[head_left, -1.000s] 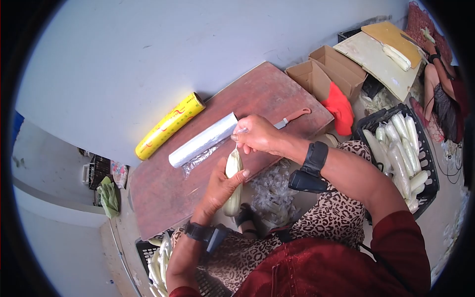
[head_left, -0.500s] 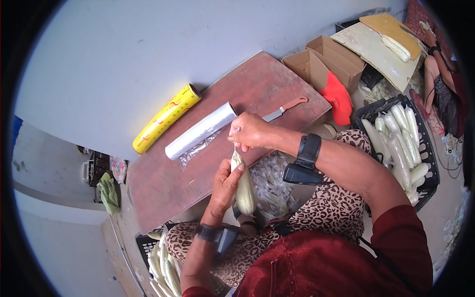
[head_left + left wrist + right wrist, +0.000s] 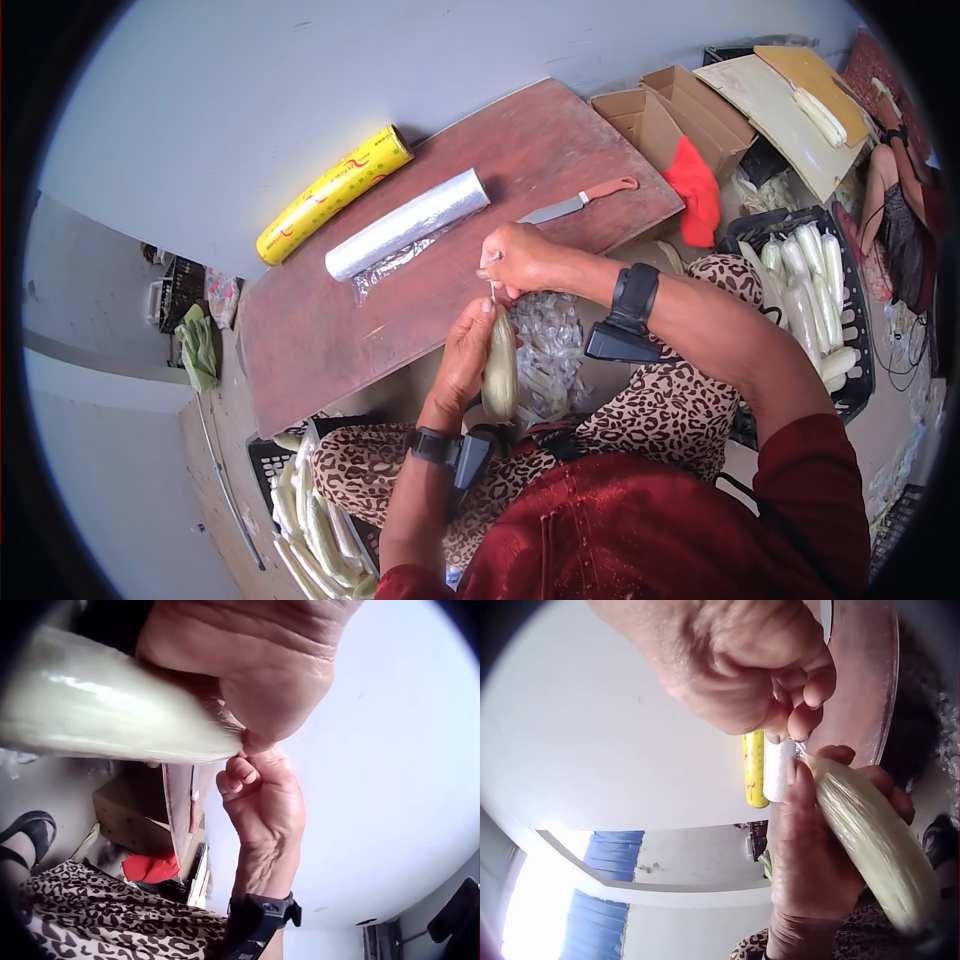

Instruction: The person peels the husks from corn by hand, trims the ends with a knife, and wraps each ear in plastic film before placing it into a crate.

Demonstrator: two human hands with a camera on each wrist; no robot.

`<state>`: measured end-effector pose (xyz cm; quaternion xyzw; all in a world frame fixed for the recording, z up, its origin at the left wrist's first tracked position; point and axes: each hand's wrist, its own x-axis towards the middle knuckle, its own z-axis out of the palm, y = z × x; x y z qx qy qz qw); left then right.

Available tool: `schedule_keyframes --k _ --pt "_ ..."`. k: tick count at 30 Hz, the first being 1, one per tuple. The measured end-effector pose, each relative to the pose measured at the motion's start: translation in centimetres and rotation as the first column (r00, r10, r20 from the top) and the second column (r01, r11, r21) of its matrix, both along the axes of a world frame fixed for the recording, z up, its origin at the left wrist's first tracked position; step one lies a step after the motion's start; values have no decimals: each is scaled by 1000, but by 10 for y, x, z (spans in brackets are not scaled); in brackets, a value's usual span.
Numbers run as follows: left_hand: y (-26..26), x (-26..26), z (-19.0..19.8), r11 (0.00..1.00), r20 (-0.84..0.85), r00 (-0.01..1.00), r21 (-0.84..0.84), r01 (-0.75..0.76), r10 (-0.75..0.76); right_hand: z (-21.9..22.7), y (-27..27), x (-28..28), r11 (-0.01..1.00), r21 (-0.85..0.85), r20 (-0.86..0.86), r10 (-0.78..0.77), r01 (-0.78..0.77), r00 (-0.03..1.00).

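A long, pale green vegetable (image 3: 500,380), snugly wrapped in clear plastic film, hangs past the table's near edge. My left hand (image 3: 463,352) grips it near its upper end, with the thumb along its side. Just above, my right hand (image 3: 522,262) pinches the gathered, twisted tail of the film between thumb and fingers. Seen from the right wrist, the vegetable (image 3: 874,840) tapers towards that twist. In the left wrist view the fingertips of both hands meet at its narrow end. A roll of clear film (image 3: 405,222) lies on the table beyond, its loose edge crumpled.
On the reddish table (image 3: 300,340) lie a yellow printed roll (image 3: 335,195) and a knife (image 3: 570,207). Crates of pale vegetables stand at right (image 3: 855,345) and lower left (image 3: 262,465). Cardboard boxes (image 3: 690,110) and a red cloth (image 3: 693,190) are at the far end. Another person sits at right.
The vegetable has swung from a slant to nearly upright. My left hand has slid up towards the film's twisted end, close to my right hand, which keeps its pinch. The head view has shifted slightly.
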<state>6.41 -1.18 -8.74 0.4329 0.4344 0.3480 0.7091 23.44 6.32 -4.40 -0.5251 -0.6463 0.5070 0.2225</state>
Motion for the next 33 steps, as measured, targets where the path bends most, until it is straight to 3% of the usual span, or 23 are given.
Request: schedule_keyframes --k 3,7,11,15,18,21,24,27,33 --pt "1 1 -9 1000 24 1000 -9 -14 15 -11 -1 -4 996 -13 31 90 -90 995" --pt "-1 -3 -22 989 -154 988 142 32 -10 -20 -1 -6 992 -59 43 115 -112 992" --pt "-3 -3 -53 995 -63 998 100 -6 12 -34 5 -7 990 -74 102 131 -124 986" --pt "-4 1 -69 995 -108 991 60 -75 81 -51 11 -12 991 -96 159 111 -97 981" --pt "2 1 -74 991 -131 983 -6 -133 131 -48 14 -13 992 -39 300 128 -122 945" --pt "2 8 -77 963 -77 966 -95 -253 247 -53 15 -16 967 177 354 110 -182 929" --pt "0 13 -82 904 -110 926 -200 -377 361 -55 14 -22 954 193 478 112 -229 871" --pt "5 10 -98 927 -168 921 -76 -367 350 -47 11 -24 930 238 548 111 -281 829" --pt "6 14 -89 909 -148 914 -125 -397 378 -48 15 -19 879 334 555 107 -340 825"
